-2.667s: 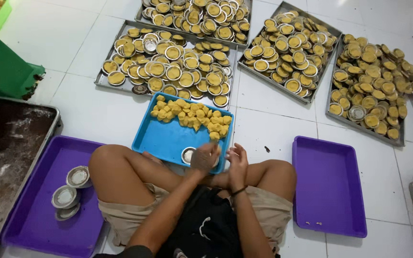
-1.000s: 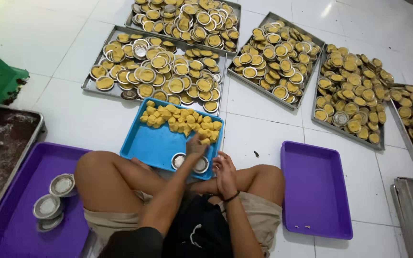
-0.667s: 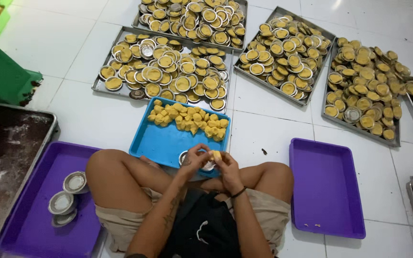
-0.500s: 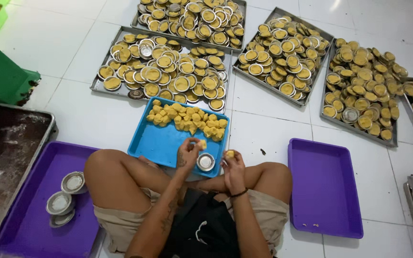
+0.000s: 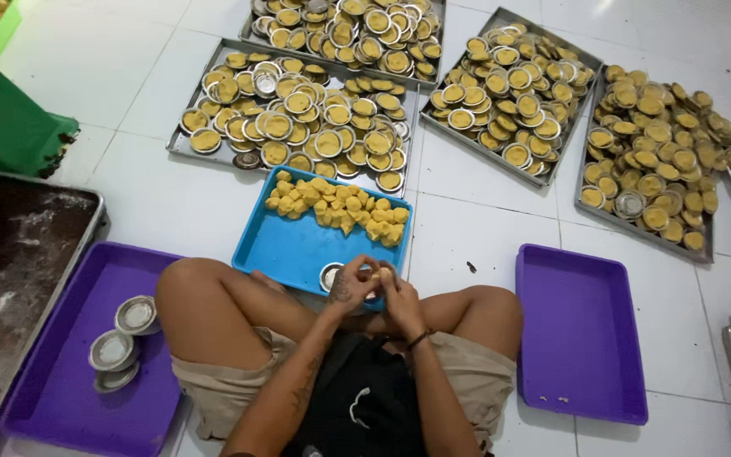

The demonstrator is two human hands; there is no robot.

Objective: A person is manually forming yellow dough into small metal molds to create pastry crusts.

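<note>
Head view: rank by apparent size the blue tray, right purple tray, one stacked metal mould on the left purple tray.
1. Right purple tray and blue tray: look about alike, so not ranked.
2. Metal mould: far smaller.

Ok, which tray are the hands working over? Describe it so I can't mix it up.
Start from the seated person's knees: the blue tray lies on the white floor right between them, under both hands. A purple tray sits on each side and metal trays lie beyond. It is the only blue one, with loose yellow pieces along its far edge.
</note>
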